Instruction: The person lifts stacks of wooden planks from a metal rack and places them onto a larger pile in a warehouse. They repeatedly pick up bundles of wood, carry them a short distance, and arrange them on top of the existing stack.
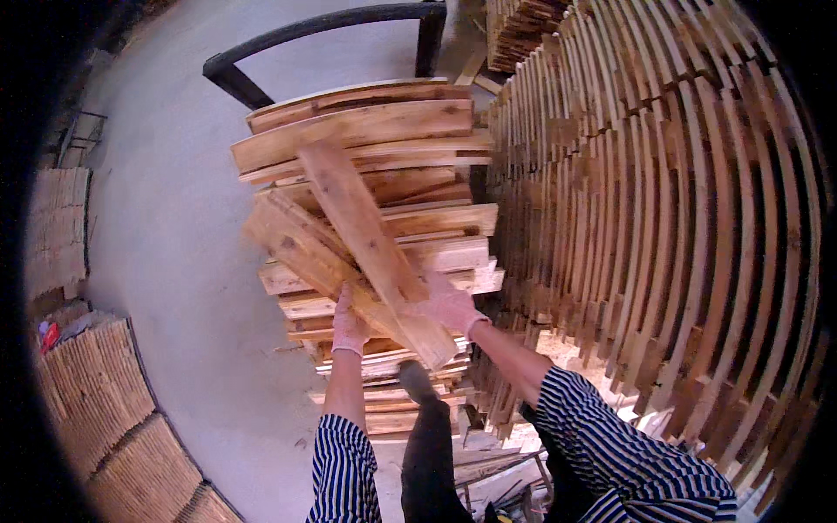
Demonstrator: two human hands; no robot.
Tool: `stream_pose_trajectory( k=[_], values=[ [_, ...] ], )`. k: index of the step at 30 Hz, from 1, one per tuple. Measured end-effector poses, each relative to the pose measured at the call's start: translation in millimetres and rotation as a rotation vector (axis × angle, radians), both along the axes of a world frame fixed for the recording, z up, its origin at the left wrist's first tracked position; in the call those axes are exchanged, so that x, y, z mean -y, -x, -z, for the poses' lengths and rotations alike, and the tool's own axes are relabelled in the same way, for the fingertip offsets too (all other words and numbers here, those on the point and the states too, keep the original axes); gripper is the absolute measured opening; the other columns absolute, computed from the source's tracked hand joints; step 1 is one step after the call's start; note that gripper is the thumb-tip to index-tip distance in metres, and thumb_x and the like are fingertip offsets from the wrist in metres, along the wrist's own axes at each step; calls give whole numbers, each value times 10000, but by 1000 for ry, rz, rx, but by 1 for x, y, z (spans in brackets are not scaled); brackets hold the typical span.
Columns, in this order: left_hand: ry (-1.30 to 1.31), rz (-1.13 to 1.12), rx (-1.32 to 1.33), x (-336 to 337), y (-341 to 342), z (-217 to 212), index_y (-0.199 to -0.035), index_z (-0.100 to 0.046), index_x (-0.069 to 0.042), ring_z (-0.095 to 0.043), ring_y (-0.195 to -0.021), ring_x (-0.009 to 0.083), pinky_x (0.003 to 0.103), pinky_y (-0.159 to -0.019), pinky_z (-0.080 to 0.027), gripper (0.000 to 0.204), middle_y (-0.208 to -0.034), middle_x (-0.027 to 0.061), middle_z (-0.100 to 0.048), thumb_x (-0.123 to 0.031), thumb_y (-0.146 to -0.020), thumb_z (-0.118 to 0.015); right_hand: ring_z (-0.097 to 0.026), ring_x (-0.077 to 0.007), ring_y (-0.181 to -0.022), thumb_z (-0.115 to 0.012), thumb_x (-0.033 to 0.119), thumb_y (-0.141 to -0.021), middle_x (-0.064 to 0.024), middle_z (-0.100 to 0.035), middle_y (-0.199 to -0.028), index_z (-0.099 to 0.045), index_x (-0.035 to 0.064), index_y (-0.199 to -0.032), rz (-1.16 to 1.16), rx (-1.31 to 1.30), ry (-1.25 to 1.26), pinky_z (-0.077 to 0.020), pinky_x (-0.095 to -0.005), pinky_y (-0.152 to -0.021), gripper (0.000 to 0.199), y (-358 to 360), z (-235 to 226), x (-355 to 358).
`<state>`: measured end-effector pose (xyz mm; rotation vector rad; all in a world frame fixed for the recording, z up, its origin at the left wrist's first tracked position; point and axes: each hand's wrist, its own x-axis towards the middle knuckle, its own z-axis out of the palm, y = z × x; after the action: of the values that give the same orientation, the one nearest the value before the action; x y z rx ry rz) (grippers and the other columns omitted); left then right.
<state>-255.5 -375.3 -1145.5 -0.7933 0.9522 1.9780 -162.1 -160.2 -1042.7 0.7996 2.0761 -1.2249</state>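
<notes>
Both hands up over the pile, working two boards. Left hand [350, 329], in a pinkish knit glove, is grasping the long yellowish-tan flat wooden board [305, 257] at its left edge, below mid-length; thumb is showing on the edge, remaining fingers are running underneath, mostly hidden. Right hand [449, 305], same glove type, is gripping the reddish-brown flat wooden board [353, 209] near its lower end, fingers lying over the right edge. Can't tell whether it is also pressing on the tan one.

The two boards are crossing at a shallow angle: reddish-brown on top, tan below, near ends overlapping, far ends fanning apart. Tan board's near end is sticking out past the reddish-brown one, toward the dark trouser leg [429, 458].

Under them, the long pile of light-brown wooden boards [392, 125] is lying crosswise, ends uneven on both sides. Black bar frame [430, 39] is standing at the far end.

Room: right side is tight, the tall brown wall of stacked wooden slats [645, 218] is standing just beside the pile's right ends. Left side is wider, grey floor [183, 218] is running between the pile and the low brown slat stacks [96, 375] at the left rim. Tan board's far end is pointing that way, reaching about the pile's left edge.
</notes>
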Motion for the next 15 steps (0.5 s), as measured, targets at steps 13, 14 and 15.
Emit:
stream_pose_trajectory(
  k=[13,14,15],
  values=[
    [465,920,-707,48,-141,-120,-1369,-589,-30,-614,-1170,221,394,-1041,-492,477,-1262,105,-656,-301,-982,-652,-648,-271,-1087,-803,661,-689,-150,-672,-1195,-573,-11,-1353,192,53,441,-505,-371,-961,972,-143,-71,28],
    [447,888,-679,32,-140,-132,-1366,-590,-31,-616,-1159,222,392,-1030,-496,477,-1255,104,-657,-299,-976,-659,-653,-276,-1066,-797,678,-683,-155,-676,-1168,-587,-9,-1336,222,104,435,-507,-372,-950,971,-149,-84,28],
    [416,816,-571,14,-140,-149,-1362,-591,-33,-619,-1148,222,390,-1020,-500,477,-1247,104,-659,-296,-971,-666,-658,-281,-1046,-791,696,-678,-160,-679,-1142,-601,-7,-1319,262,156,435,-509,-374,-939,970,-155,-99,29]
  ],
)
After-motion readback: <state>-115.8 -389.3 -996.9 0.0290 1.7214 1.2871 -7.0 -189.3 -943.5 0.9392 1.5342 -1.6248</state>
